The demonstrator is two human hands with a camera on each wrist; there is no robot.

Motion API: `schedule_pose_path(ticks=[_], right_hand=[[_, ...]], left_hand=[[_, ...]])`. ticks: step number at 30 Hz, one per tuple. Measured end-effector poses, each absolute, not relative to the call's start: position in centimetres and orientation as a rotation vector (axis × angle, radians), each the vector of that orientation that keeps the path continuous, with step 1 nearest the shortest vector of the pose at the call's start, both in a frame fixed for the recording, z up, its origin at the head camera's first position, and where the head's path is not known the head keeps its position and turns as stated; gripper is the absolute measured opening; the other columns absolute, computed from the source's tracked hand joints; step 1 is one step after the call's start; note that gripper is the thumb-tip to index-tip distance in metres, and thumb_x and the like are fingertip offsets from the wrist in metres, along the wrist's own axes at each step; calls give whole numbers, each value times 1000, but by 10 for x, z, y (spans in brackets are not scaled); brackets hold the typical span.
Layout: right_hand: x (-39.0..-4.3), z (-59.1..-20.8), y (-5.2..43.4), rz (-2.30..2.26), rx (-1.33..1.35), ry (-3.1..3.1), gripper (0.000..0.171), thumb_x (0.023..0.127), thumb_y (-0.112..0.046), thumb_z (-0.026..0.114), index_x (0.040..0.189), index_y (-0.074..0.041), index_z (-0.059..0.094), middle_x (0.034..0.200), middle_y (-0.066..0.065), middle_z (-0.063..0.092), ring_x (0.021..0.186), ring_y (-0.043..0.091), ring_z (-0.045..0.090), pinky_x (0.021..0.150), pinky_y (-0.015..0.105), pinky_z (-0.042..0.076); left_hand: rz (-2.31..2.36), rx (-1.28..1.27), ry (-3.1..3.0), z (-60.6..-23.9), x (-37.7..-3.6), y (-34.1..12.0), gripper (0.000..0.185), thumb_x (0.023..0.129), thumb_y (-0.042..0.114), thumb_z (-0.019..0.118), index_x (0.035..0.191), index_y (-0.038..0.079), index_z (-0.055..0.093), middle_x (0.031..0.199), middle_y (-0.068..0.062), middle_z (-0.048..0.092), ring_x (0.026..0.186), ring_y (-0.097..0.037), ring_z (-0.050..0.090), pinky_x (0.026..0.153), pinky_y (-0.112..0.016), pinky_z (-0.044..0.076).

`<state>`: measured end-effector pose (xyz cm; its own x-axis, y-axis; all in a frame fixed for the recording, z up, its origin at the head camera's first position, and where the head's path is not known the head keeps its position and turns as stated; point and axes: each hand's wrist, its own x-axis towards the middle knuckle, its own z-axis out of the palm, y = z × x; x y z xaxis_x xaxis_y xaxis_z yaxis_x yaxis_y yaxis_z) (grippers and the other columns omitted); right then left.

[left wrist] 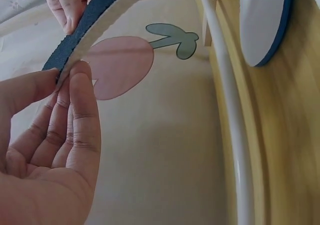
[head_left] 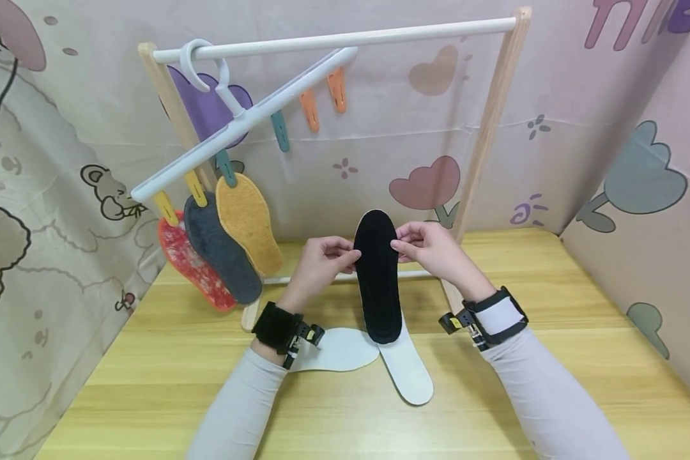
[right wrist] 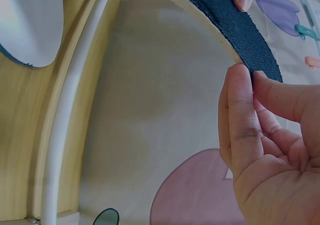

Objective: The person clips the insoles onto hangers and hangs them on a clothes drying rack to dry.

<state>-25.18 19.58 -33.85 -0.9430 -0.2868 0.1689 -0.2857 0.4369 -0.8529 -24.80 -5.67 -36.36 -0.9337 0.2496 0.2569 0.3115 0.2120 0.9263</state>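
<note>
A: Hands first: the left hand (head_left: 322, 259) and right hand (head_left: 428, 249) each pinch an edge of the black insole (head_left: 377, 275), held above the table (head_left: 149, 358).

B: Progress looks partial. Three insoles (head_left: 221, 249) hang clipped on the hanger (head_left: 247, 121); four clips (head_left: 310, 110) are free, and two white insoles (head_left: 374, 354) lie below.

A: The black one's long axis runs away from the person, its far end raised toward the rail (head_left: 333, 41).

You get bright, even, soft light with faint shadows; the head view bends at its edges, and both wrist views blur up close.
</note>
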Motion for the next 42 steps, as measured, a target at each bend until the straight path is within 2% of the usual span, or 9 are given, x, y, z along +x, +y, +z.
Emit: schedule_pose_path(ticks=[4, 10, 14, 16, 21, 24, 31, 38, 42], right_hand=[[-254, -335, 190, -1567, -535, 2665, 23, 104, -9, 71, 119, 9, 66, 103, 21, 71, 87, 25, 78, 77, 24, 66], [-260, -329, 180, -1573, -580, 2655, 22, 104, -9, 71, 117, 8, 67, 103, 20, 72, 88, 22, 78, 80, 27, 67], [-263, -323, 173, -1574, -616, 2646, 20, 104, -8, 71, 116, 8, 67, 102, 20, 73, 87, 25, 78, 79, 27, 67], [-264, -320, 169, -1567, -641, 2646, 19, 104, -8, 70, 115, 8, 68, 101, 20, 73, 87, 26, 77, 80, 31, 68], [-265, -312, 158, -1544, -683, 2650, 18, 104, -7, 70, 115, 7, 68, 101, 19, 74, 91, 34, 77, 87, 43, 68], [-265, -309, 152, -1530, -701, 2652, 17, 104, -6, 70, 114, 7, 68, 100, 18, 74, 91, 35, 78, 88, 46, 67], [-270, -304, 141, -1526, -717, 2661, 17, 104, -9, 71, 113, 5, 70, 98, 16, 75, 79, 15, 76, 85, 43, 68], [-271, -299, 133, -1469, -741, 2699, 17, 105, -11, 70, 114, 4, 70, 100, 17, 76, 90, 34, 79, 82, 36, 68], [-272, -296, 129, -1441, -750, 2723, 18, 105, -12, 70, 115, 3, 71, 100, 17, 76, 91, 35, 79, 83, 37, 68]], left_hand=[[-1851, -534, -2397, -360, -247, -63, 15, 98, 10, 79, 105, -4, 78, 95, -20, 80, 73, -21, 77, 77, -32, 68], [-1835, -513, -2368, -352, -246, -72, 16, 98, 9, 79, 105, -5, 77, 93, -19, 80, 77, -30, 79, 76, -31, 68], [-1819, -496, -2358, -348, -247, -79, 16, 97, 9, 79, 106, -5, 77, 91, -17, 80, 72, -21, 77, 74, -29, 67], [-1815, -489, -2352, -347, -247, -83, 16, 98, 9, 79, 106, -5, 77, 91, -16, 80, 71, -15, 76, 75, -27, 67], [-1806, -470, -2352, -343, -247, -94, 18, 99, 12, 78, 108, -4, 77, 94, -16, 79, 72, -14, 75, 76, -26, 66], [-1795, -450, -2358, -341, -246, -100, 19, 100, 14, 78, 109, -3, 77, 95, -15, 79, 74, -13, 74, 77, -25, 66], [-1791, -433, -2343, -337, -246, -110, 22, 100, 17, 78, 109, -3, 76, 91, -8, 76, 74, -14, 73, 76, -25, 65], [-1786, -413, -2336, -334, -245, -117, 24, 100, 19, 78, 112, -3, 76, 95, -9, 76, 78, -15, 73, 78, -25, 65], [-1777, -404, -2327, -333, -245, -121, 25, 101, 20, 78, 113, -2, 76, 97, -9, 76, 85, -28, 75, 81, -29, 66]])
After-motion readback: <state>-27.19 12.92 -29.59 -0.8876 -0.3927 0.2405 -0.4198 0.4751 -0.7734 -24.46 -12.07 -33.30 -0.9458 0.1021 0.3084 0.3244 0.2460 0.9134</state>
